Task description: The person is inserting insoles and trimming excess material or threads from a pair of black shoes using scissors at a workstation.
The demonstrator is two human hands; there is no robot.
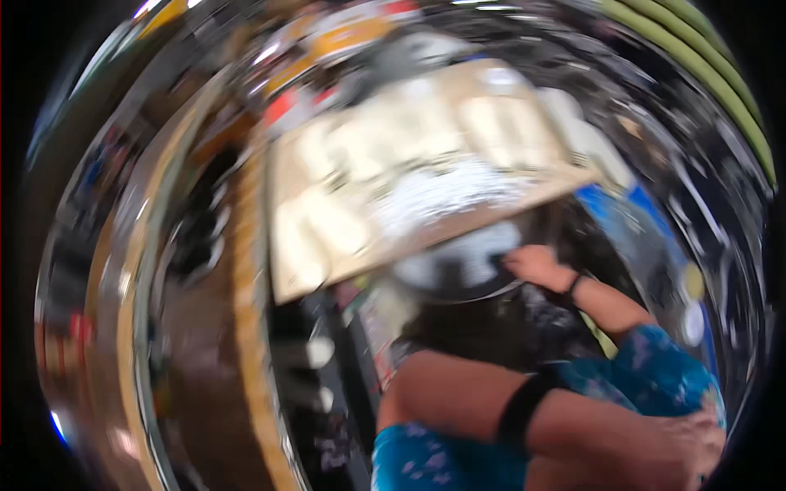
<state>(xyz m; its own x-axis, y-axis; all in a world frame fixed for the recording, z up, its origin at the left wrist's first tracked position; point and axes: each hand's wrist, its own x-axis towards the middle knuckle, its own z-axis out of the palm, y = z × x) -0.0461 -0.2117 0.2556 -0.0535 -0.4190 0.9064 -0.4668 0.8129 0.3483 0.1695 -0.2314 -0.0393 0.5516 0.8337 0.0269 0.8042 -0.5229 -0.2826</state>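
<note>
My right hand (536, 266), with a black band at the wrist, is over the right side of a round vessel (458, 270) with something white in it. Its fingers are curled together at a small dark shape that blur keeps me from naming. My left forearm crosses in front of my body, and my left hand (688, 438) is closed at my blue flowered right sleeve (667, 360). Beyond the vessel lies a tan board (360, 260). Pale, elongated pieces that look like dough (499, 127) rest on it in groups, around a patch of white powder (450, 196).
Red, orange and white packages (348, 37) crowd the space behind the board. Something flat and blue (630, 213) lies to its right. A long pale-brown edge (250, 327) runs down the left side. Green bands (696, 57) curve along the upper right.
</note>
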